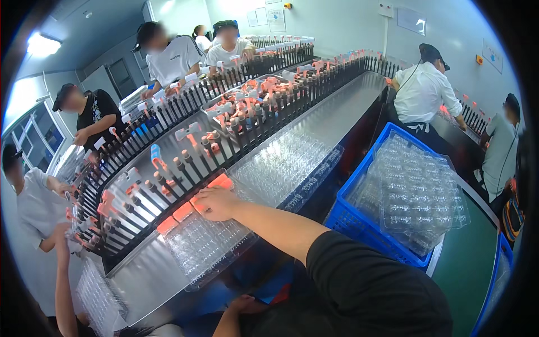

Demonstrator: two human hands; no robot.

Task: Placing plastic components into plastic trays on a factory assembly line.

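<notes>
My right hand (216, 203) reaches across to the far edge of a clear blister tray (210, 253), its fingers curled down over an orange block-like piece (196, 204). Similar orange pieces (182, 212) sit in a row along that edge, and another orange piece (220, 181) lies just beyond the hand. What the fingertips touch underneath is hidden. Low in front of my body, at the lower edge, rests my left hand (247, 305). Its fingers are mostly lost in shadow beside dark cloth.
A rack of black pegs (193, 168) carrying orange and white parts runs behind the tray. More clear trays (281, 168) lie to the right on the metal ledge. A blue crate (359, 236) holds stacked trays (421, 185). Several co-workers stand around; a co-worker's arm (63, 269) reaches up at left.
</notes>
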